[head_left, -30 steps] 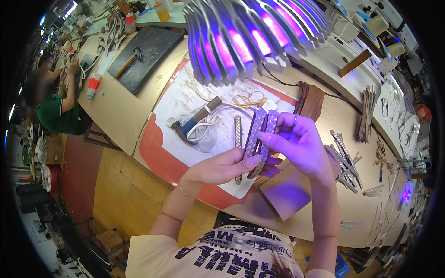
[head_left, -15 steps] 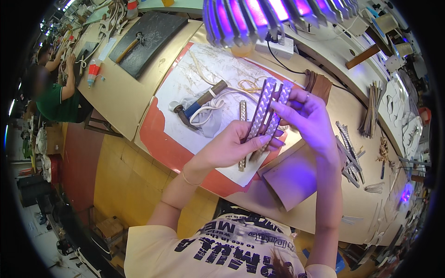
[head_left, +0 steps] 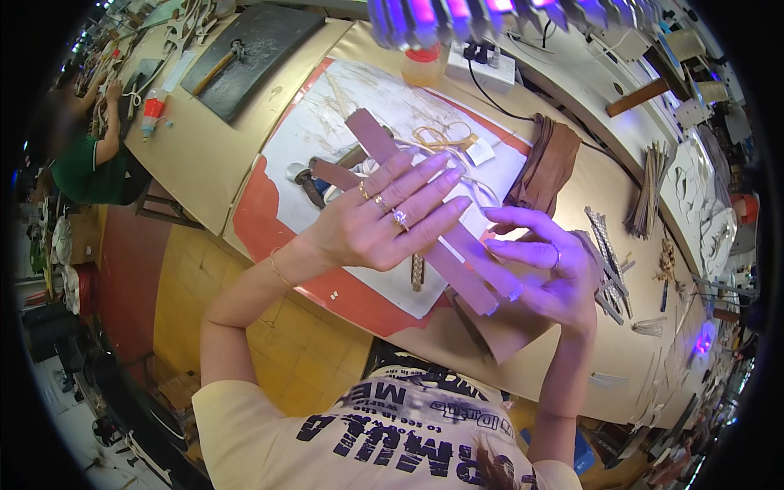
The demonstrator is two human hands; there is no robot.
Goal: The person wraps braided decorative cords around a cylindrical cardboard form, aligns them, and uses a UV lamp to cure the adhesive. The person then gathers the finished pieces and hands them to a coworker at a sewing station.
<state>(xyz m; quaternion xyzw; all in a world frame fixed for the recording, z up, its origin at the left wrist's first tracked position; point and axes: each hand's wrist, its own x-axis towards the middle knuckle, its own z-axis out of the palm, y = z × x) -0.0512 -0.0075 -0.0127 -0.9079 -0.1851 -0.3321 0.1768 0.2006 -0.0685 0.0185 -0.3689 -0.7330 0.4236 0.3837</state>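
From the head view, your left hand point(head_left: 371, 224) is spread flat, fingers straight and apart, lying over a long brown leather strip point(head_left: 425, 212) that runs slantwise from upper left to lower right above the table point(head_left: 204, 155). That hand is not clamped round the strip; its fingers only press across the strip's top. Your right hand point(head_left: 547, 269) sits at the strip's lower end, palm turned up and washed in violet light, with the fingers curled loosely under and beside the strip; you cannot tell whether they pinch it or merely support it.

Beneath your hands lies a white work sheet point(head_left: 327, 131) on a red cutting mat point(head_left: 261, 212). On the sheet, just beside your left hand, rest a small hammer-like tool with a dark handle point(head_left: 306, 181) and a narrow braided strip point(head_left: 417, 272), partly hidden by the leather strip. A folded pile of brown leather point(head_left: 545, 167) lies near your right hand, further back on the table. A dark slate-coloured board point(head_left: 245, 45) lies well apart at the far left. Another person in a green top point(head_left: 86, 163) sits at the left edge.
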